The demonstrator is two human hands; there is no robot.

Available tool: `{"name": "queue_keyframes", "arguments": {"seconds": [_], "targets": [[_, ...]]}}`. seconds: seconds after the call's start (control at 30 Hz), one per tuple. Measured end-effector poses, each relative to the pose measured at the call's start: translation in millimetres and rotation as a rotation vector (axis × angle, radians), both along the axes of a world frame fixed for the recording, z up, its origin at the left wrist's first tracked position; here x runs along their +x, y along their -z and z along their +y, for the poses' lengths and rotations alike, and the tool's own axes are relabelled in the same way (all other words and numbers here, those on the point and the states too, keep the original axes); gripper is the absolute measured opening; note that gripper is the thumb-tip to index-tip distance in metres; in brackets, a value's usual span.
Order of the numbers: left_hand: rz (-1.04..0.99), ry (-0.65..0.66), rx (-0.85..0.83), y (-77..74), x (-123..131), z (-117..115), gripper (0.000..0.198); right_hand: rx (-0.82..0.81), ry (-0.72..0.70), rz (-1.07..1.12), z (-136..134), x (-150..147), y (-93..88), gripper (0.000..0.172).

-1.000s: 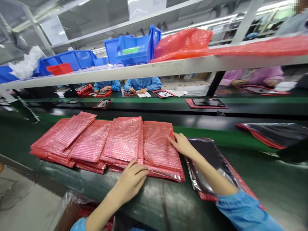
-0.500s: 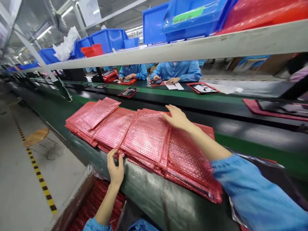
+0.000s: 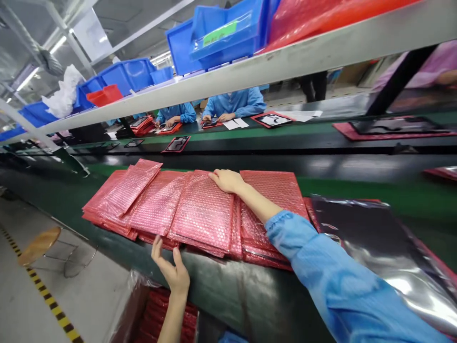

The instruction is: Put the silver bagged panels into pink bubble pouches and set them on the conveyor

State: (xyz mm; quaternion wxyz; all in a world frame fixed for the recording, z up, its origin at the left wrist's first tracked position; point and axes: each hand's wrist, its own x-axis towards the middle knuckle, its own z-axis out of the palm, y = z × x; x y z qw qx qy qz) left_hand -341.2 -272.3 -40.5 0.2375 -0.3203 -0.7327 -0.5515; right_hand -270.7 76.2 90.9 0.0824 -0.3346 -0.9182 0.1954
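Red-pink bubble bags (image 3: pixel 203 209) lie in overlapping piles on the dark green conveyor surface in front of me. My right hand (image 3: pixel 227 181) rests at the far edge of the middle pile, its fingers together and bent over that edge; the fingertips are partly hidden. My left hand (image 3: pixel 173 269) is near the front edge of the piles, palm up and fingers apart, with nothing held in it. A smaller bubble bag (image 3: pixel 137 186) lies slanted on top of the left piles.
To the right lies a dark glossy sheet (image 3: pixel 357 238) over red bags. A box (image 3: pixel 124 309) with more red bags stands below. Overhead runs a white shelf (image 3: pixel 228 83) with blue bins (image 3: pixel 228 38). Co-workers in blue (image 3: pixel 233 102) sit across the line. A stool (image 3: pixel 39 245) stands at left.
My right hand has moved down onto the far edge of the middle pile. My left hand has come away from the front edge and opened. The view has turned right.
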Motion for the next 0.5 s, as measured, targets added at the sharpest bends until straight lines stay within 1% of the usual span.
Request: {"name": "queue_keyframes", "arguments": {"seconds": [0.07,0.13,0.2,0.27,0.33,0.37,0.43,0.5], "targets": [[0.21,0.03,-0.019,-4.4,9,7,0.059,-0.033,0.012,-0.004,3,-2,-3.1,0.087],[0.479,0.123,-0.131,-11.2,13,23,0.065,-0.073,0.019,-0.004,7,-4,-4.7,0.092],[0.751,0.237,-0.247,-21.0,11,46,0.066,-0.113,0.019,-0.003,14,-6,-5.0,0.096],[0.922,0.353,-0.294,-33.4,7,73,0.064,-0.152,0.019,-0.004,21,-8,-5.6,0.101],[0.972,0.455,-0.29,-47.0,6,96,0.063,-0.184,0.024,-0.011,25,-10,-7.4,0.108],[0.972,0.483,-0.279,-53.5,6,105,0.063,-0.196,0.027,-0.015,27,-12,-8.7,0.11],[0.962,0.484,-0.255,-63.8,9,117,0.059,-0.213,0.03,-0.023,29,-15,-11.3,0.111],[0.953,0.453,-0.249,-69.5,13,122,0.055,-0.231,0.024,-0.038,33,-19,-13.4,0.11]]}}
